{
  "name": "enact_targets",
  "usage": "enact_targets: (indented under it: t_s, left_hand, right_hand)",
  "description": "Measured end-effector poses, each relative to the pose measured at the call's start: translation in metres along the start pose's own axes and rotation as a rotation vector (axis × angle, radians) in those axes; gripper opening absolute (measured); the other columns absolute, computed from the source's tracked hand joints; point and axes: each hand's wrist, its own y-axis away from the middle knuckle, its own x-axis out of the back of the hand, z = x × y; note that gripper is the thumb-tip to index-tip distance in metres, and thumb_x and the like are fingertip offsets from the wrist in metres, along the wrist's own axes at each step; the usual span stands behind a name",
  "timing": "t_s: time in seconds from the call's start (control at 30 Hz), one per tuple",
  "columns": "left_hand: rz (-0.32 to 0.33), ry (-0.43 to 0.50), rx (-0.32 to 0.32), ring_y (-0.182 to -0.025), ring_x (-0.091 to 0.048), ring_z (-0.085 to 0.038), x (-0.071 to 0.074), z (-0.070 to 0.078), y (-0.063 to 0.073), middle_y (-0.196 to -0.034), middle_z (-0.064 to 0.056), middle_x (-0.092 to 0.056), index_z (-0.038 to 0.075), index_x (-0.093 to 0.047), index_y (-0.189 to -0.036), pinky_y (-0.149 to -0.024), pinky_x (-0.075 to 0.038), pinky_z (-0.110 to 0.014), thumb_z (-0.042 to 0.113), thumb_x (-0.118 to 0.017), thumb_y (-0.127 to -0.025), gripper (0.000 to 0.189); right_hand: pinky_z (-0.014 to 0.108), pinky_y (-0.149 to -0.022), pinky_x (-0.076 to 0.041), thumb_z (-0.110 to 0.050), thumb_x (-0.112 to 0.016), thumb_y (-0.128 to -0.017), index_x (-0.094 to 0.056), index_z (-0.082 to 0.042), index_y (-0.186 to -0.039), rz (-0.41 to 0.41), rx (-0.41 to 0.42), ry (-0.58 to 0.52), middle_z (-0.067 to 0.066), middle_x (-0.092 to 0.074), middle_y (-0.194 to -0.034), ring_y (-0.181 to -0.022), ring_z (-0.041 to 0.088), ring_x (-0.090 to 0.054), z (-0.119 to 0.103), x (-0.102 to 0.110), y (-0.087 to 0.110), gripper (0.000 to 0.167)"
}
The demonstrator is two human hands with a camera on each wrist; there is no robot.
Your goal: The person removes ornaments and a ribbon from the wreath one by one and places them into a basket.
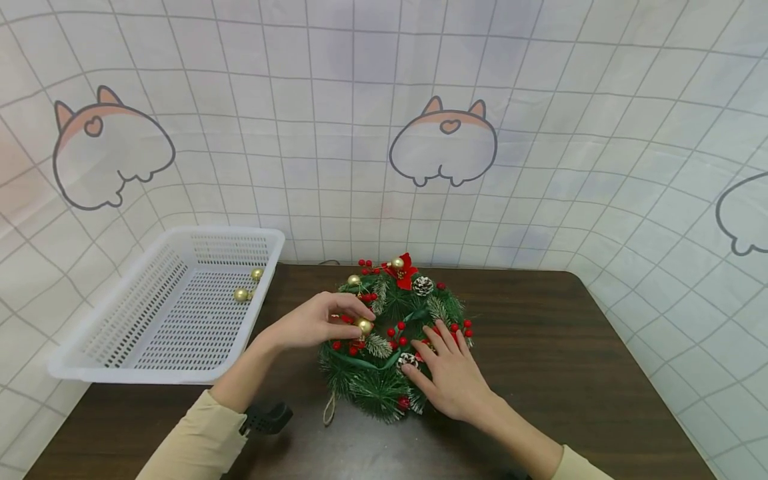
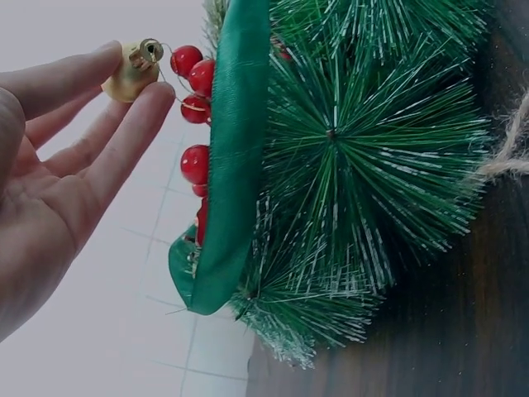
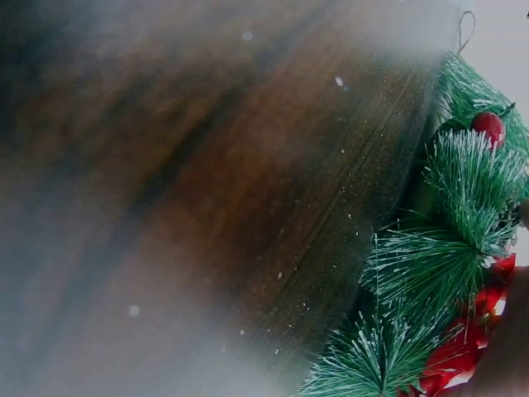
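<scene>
A green Christmas wreath (image 1: 384, 387) with red berries, pine cones, red flowers and a green ribbon (image 2: 240, 149) lies on the table. My left hand (image 1: 327, 321) pinches a gold ball ornament (image 2: 132, 78) between thumb and fingertips, over the wreath's left side beside some red berries (image 2: 196, 164). In the left wrist view the ornament's metal cap faces the camera. With fingers spread, my right hand (image 1: 450, 373) rests on the wreath's right side, close to a frosted pine cone (image 1: 408, 362). Two more gold balls (image 1: 397, 263) (image 1: 353, 281) sit at the wreath's top left.
A white perforated plastic basket (image 1: 150, 377) stands on the left of the dark wooden table (image 1: 558, 373), holding two gold balls (image 1: 241, 295). A twine loop (image 1: 329, 409) sticks out from the wreath's lower left. Behind the table hangs a white grid-patterned cloth (image 1: 336, 167).
</scene>
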Motion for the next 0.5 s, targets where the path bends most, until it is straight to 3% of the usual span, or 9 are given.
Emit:
enact_targets:
  t_s: [0.2, 0.5]
  left_hand:
    - [-0.011, 0.015, 0.023, -0.108, -0.063, -0.018, -0.004, -0.002, -0.002, -0.121, -0.006, -0.070, 0.014, -0.072, -0.123, -0.088, -0.053, -0.042, 0.014, -0.075, -0.096, 0.027]
    - [-0.009, 0.050, 0.057, -0.108, -0.064, -0.016, -0.012, -0.003, -0.008, -0.121, -0.002, -0.070, 0.011, -0.070, -0.125, -0.087, -0.054, -0.037, 0.015, -0.075, -0.096, 0.030]
  right_hand:
    - [0.067, -0.119, -0.009, -0.058, -0.044, -0.106, -0.060, -0.010, -0.144, 0.000, 0.001, 0.010, 0.019, -0.040, -0.158, -0.154, 0.039, -0.013, 0.000, 0.000, 0.000, 0.064]
    - [0.067, -0.118, -0.009, -0.059, -0.044, -0.105, -0.061, -0.010, -0.143, 0.004, 0.001, 0.015, 0.019, -0.041, -0.158, -0.154, 0.039, -0.013, 0.000, 0.000, 0.000, 0.064]
